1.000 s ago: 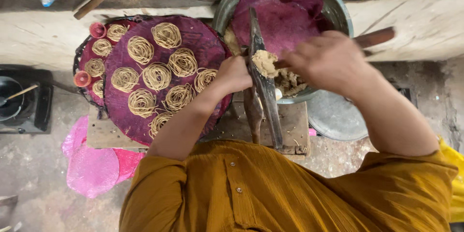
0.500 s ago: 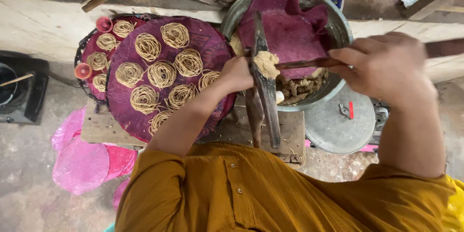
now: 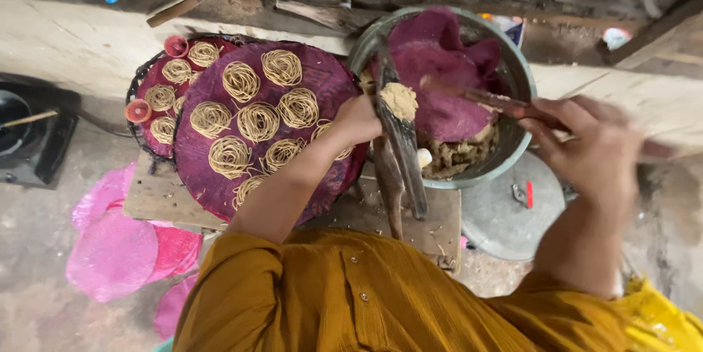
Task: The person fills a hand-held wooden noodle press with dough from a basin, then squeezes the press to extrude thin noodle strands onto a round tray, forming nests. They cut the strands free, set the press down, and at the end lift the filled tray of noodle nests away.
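Left hand: your left hand sits at centre frame, fingers closed around the upper end of the wooden press, just at 9 o'clock of its dough-filled cup.
Press position: it rests over the near rim of the metal basin, its lower end above the wooden desk.
Press axis: long axis runs from about 12 o'clock down to 6 o'clock, tilted slightly; the far end points at the basin, the near end points back at your body.
Dough plug: a pale lump of dough fills the cup of the press, touching your left fingers' side at 3 o'clock of them.
Right hand: your right hand is at 3 o'clock of the basin, blurred; fingers closed on the long wooden handle.
Handle axis: it lies roughly 9 to 3 o'clock, its far tip over the purple cloth inside the basin, the grip end in your palm.
Basin contents: brownish dough lies under the cloth at the 6 o'clock side.
Tray: a round purple-lined tray at 9 o'clock of the press carries coiled noodle nests; your left forearm crosses its near edge.
Second tray: a smaller tray with more nests sits behind, farther toward 9 o'clock.
Lid: a flat metal lid lies on the floor at 5 o'clock of the basin.
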{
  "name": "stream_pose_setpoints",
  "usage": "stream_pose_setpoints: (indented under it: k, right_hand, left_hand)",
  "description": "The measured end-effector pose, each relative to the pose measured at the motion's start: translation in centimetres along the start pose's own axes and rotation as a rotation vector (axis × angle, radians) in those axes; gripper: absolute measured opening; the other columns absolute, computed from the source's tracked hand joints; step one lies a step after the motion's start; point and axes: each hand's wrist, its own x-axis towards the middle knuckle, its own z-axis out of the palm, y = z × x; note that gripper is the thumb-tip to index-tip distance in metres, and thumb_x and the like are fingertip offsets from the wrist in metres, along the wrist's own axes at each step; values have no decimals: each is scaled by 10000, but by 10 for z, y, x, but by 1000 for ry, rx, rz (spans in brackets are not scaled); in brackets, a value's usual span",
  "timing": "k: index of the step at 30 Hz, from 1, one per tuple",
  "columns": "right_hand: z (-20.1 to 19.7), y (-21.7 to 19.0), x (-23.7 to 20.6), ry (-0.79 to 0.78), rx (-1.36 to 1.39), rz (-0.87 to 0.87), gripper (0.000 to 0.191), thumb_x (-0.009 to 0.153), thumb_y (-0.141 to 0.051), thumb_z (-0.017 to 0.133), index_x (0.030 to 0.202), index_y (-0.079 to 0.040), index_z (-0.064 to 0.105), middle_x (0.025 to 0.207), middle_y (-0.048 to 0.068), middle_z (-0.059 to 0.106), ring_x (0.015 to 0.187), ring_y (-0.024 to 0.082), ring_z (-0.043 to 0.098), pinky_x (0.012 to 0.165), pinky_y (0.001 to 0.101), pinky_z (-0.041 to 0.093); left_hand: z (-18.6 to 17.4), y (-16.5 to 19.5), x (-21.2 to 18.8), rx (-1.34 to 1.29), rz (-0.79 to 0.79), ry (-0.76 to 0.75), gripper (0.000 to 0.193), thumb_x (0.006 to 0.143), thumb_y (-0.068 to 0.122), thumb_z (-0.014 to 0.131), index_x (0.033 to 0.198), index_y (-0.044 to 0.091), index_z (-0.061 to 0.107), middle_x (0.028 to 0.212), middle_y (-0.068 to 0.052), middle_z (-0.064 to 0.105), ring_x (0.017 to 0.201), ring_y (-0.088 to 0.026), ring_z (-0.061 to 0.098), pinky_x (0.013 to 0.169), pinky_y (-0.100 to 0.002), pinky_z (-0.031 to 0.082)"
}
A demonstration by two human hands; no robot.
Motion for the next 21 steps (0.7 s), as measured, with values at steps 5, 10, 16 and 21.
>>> stream_pose_setpoints:
  k: [5, 10, 16, 21]
  right_hand:
    - [127, -18, -47, 239, 177, 202, 169, 1013, -189, 832, 1020, -34, 765, 792, 60, 691, 634, 102, 609, 540, 264, 482]
    - [140, -26, -97, 99, 568, 472, 199, 936, -185, 820, 1008, -13, 749, 870, 51, 705, 632, 93, 583, 578, 248, 465]
    - [142, -8, -85, 36, 810, 740, 215, 981, -183, 783, 1104, -10, 744, 876, 50, 729, 746, 69, 631, 647, 204, 500]
    - [160, -12, -103, 112, 697, 494, 225, 1009, -164, 748, 1117, 23, 686, 944, 34, 734, 812, 59, 674, 698, 205, 538]
  left_hand:
    - [17, 1, 13, 85, 1, -21, 375, 811, 341, 729, 1011, 26, 761, 1056, -210, 747, 1022, -380, 745, 952, -428, 574]
    - [13, -11, 16, -248, -217, 10, 306, 817, 287, 648, 1000, 88, 791, 983, -159, 804, 994, -330, 766, 922, -450, 518]
    - [36, -13, 17, -60, 23, -58, 345, 797, 235, 666, 1063, 28, 743, 1054, -245, 739, 1017, -392, 721, 920, -451, 535]
    - [50, -24, 41, -12, -57, 12, 398, 791, 245, 685, 1063, -42, 730, 1086, -310, 712, 1067, -441, 699, 948, -455, 537]
